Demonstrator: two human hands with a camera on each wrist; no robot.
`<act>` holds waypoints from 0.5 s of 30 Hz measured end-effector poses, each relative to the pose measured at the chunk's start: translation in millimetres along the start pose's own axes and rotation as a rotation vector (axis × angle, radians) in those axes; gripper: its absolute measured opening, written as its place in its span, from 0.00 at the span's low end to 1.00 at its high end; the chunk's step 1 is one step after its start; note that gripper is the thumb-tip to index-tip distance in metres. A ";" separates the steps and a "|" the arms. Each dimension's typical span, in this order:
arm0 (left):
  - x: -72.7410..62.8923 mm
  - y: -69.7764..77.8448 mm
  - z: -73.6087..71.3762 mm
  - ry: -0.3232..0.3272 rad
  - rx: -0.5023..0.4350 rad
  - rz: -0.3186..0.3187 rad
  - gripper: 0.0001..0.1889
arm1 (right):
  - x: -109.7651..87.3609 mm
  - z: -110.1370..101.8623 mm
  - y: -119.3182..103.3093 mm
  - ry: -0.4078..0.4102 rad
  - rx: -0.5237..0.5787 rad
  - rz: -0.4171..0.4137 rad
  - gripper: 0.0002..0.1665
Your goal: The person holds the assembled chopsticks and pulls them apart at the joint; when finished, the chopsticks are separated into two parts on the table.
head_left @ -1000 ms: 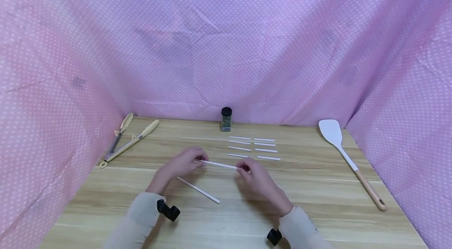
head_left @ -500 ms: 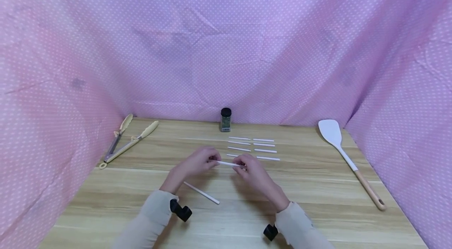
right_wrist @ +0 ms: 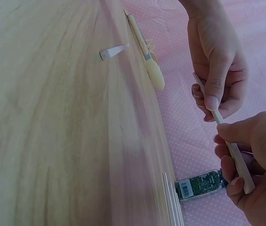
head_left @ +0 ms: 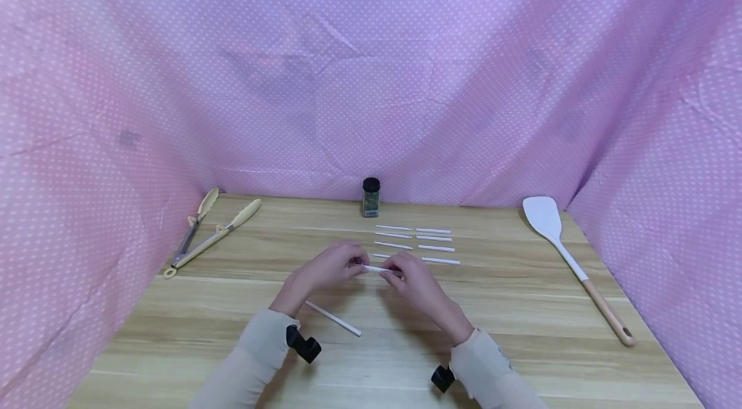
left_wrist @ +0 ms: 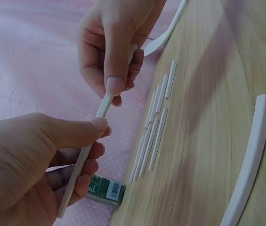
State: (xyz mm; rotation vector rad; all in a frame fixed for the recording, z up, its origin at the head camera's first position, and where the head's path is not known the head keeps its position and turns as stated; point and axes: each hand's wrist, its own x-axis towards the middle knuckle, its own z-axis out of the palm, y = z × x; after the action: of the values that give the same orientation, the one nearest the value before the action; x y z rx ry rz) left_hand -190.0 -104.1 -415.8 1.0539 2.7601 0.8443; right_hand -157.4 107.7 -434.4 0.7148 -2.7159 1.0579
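Note:
Both hands hold one slim white chopstick (head_left: 375, 268) over the middle of the table. The left hand (head_left: 333, 266) pinches it between thumb and curled fingers on the left. My right hand (head_left: 416, 280) grips it the same way on the right, leaving a short bare stretch between the thumbs. In the left wrist view the chopstick (left_wrist: 103, 106) runs straight from one hand to the other. Another white chopstick (head_left: 335, 318) lies slanted on the wood, nearer the body. Beyond the hands lie two columns of short white sticks, thinner ones (head_left: 394, 236) left and thicker ones (head_left: 436, 248) right.
A spice jar (head_left: 371, 198) with a black lid stands at the table's back. Spread tongs (head_left: 214, 235) lie at the left, and a white spatula (head_left: 570, 259) with a wooden handle at the right. Pink dotted cloth (head_left: 371, 74) hangs around the wooden table (head_left: 522, 344).
The left hand has slid rightward along the chopstick toward the right hand, shortening the bare stretch between them. The right hand has shifted only slightly left.

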 end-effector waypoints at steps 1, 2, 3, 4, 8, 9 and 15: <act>0.6 0.5 0.0 0.000 0.004 0.007 0.02 | 0.1 -0.3 0.0 -0.001 0.001 -0.003 0.05; 1.1 1.1 -0.1 0.002 0.007 0.014 0.02 | 0.3 -0.6 0.1 -0.001 0.001 -0.008 0.05; 1.4 1.6 -0.2 0.003 0.011 0.022 0.02 | 0.6 -0.9 0.3 0.000 0.001 -0.012 0.05; 1.8 1.8 -0.4 0.004 0.010 0.028 0.02 | 0.7 -1.2 0.5 0.002 0.000 -0.019 0.05; 2.5 1.9 -0.1 0.010 0.001 0.048 0.02 | 1.2 -3.1 1.6 0.017 -0.010 -0.057 0.03; 2.6 1.3 0.3 0.011 -0.002 0.054 0.02 | 1.2 -3.7 2.0 0.021 -0.016 -0.065 0.02; 2.1 -0.7 2.5 0.028 -0.024 0.068 0.03 | 1.0 -7.2 3.8 0.036 -0.038 -0.097 0.03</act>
State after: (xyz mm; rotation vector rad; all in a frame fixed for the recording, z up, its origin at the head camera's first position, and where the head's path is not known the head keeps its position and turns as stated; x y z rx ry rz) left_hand -191.5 -102.0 -418.0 1.1459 2.7444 0.9051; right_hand -160.4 114.6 -431.0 0.8046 -2.6338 0.9858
